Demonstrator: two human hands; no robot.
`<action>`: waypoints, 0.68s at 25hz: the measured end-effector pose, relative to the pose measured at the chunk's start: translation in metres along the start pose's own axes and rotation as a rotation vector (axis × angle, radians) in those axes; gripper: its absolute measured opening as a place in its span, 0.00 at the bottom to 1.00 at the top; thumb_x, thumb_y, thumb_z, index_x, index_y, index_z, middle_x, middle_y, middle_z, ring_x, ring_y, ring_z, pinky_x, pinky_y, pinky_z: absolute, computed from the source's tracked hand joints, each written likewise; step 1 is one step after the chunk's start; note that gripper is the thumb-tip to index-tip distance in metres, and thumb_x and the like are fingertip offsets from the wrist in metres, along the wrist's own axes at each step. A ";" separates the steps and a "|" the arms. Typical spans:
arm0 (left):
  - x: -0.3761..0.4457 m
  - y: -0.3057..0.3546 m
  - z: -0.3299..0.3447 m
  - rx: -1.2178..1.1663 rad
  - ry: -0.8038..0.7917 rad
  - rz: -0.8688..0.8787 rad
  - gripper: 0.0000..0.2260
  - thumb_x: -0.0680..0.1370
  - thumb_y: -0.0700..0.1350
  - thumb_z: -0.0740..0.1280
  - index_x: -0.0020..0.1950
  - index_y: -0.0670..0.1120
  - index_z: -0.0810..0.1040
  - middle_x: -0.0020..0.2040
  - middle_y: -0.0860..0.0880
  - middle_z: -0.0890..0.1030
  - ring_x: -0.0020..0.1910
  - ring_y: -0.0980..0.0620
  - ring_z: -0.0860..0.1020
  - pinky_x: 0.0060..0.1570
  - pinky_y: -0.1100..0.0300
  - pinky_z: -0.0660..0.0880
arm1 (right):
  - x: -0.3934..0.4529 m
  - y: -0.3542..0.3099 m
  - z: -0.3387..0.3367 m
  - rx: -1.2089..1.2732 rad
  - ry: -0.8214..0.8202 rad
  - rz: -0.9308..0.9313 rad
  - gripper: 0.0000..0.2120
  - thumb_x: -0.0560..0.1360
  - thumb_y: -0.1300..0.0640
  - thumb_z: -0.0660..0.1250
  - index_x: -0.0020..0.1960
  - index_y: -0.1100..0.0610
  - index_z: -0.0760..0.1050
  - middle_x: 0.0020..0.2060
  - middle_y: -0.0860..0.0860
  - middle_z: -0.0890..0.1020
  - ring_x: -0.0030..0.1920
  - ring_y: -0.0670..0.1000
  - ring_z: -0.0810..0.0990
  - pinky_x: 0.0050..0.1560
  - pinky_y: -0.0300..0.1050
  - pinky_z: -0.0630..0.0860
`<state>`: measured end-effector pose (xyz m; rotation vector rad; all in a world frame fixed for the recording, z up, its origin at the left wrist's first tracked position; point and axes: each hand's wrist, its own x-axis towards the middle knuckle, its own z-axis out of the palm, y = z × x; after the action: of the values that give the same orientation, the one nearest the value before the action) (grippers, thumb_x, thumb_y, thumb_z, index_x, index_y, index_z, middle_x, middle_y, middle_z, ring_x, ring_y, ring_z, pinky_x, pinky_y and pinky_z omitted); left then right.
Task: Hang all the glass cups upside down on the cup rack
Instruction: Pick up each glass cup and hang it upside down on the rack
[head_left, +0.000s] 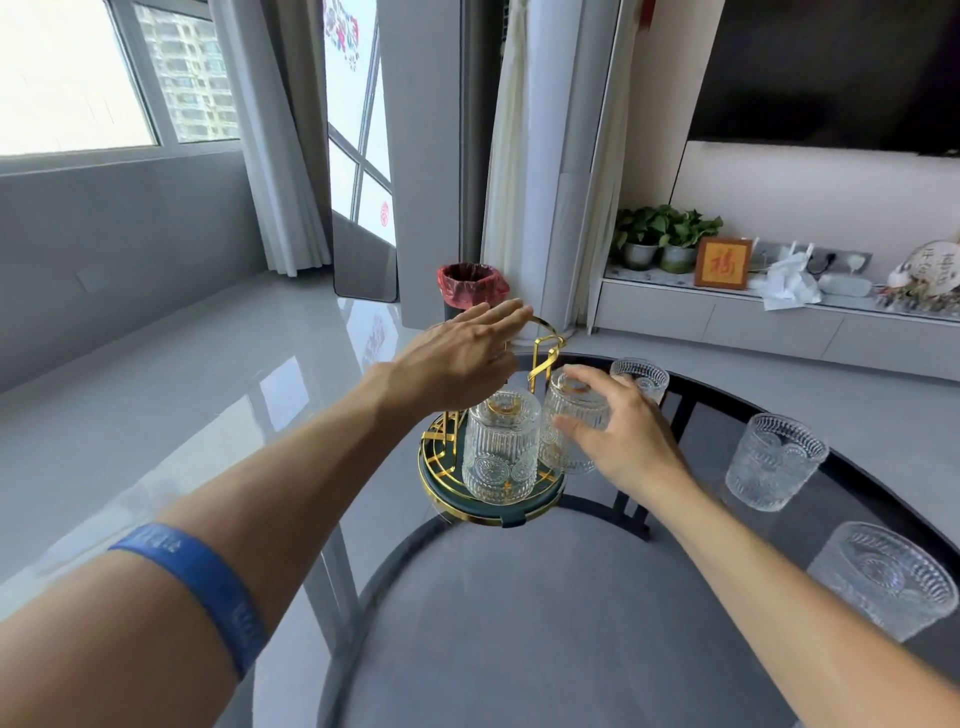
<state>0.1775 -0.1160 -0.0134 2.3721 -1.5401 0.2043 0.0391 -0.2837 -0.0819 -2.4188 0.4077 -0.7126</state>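
A gold wire cup rack (544, 347) with a dark green round base stands on the glass table's far left part. One ribbed glass cup (501, 448) hangs upside down on its front peg. A second inverted cup (571, 448) sits on the peg to the right, and my right hand (621, 434) curls loosely around it, thumb on its side and index finger over its top. My left hand (462, 358) hovers flat and open above the rack, fingertips by the gold ring handle. Three cups stand upright on the table: far (643, 375), middle (774, 460) and near (883, 579).
The oval glass table (857, 467) has a dark rim, and its edge runs just left of the rack. A bin with a red liner (471, 286) stands on the floor behind. A low white cabinet (727, 317) with plants and a frame lines the right wall.
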 end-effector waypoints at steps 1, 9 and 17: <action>-0.001 0.001 0.001 -0.007 -0.003 -0.005 0.27 0.82 0.47 0.53 0.80 0.48 0.50 0.81 0.48 0.51 0.79 0.51 0.49 0.70 0.62 0.42 | 0.000 0.000 0.000 0.005 -0.001 0.007 0.25 0.71 0.44 0.71 0.66 0.37 0.69 0.61 0.47 0.73 0.60 0.46 0.70 0.53 0.40 0.62; -0.003 0.029 -0.005 0.138 -0.066 -0.183 0.31 0.81 0.61 0.50 0.80 0.48 0.47 0.81 0.48 0.46 0.79 0.46 0.46 0.75 0.41 0.45 | -0.036 -0.011 -0.023 -0.010 -0.039 0.101 0.39 0.73 0.48 0.69 0.74 0.34 0.48 0.77 0.47 0.59 0.73 0.52 0.62 0.64 0.48 0.64; -0.092 0.166 0.080 -0.110 0.267 0.191 0.30 0.80 0.57 0.57 0.79 0.47 0.56 0.79 0.47 0.61 0.78 0.49 0.56 0.76 0.50 0.50 | -0.151 0.006 -0.099 0.177 0.043 0.205 0.25 0.72 0.54 0.69 0.65 0.36 0.68 0.63 0.40 0.75 0.55 0.41 0.78 0.46 0.35 0.71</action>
<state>-0.0157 -0.1252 -0.0855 2.0200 -1.6013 0.4474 -0.1409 -0.2672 -0.0771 -2.1623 0.5754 -0.6808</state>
